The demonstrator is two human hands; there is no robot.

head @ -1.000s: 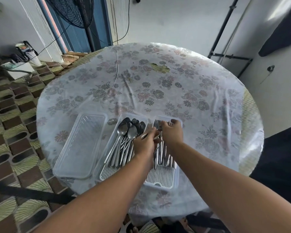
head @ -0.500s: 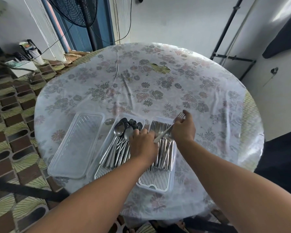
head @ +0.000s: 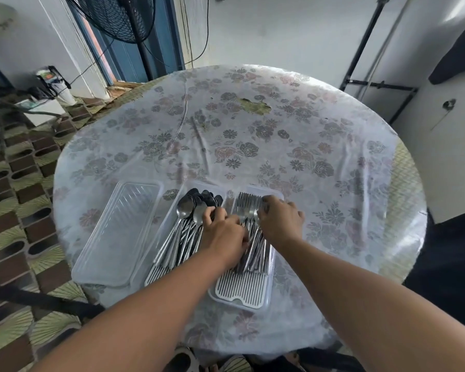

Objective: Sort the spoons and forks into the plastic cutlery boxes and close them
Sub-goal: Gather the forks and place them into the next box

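Fingers (head: 267, 208) curled over forks (head: 249, 200), left hand (head: 223, 232) between boxes

No legible text, brand, number or sign was found anywhere in the view. A small, colourful label could be made out on the white container (head: 49, 76) standing on the floor at the far left, but its print was too small and blurred to be read. The floral plastic cloth on the round surface (head: 253, 146) carried only a flower pattern, and the clear plastic cutlery boxes (head: 242, 291) bore no markings that could be discerned.
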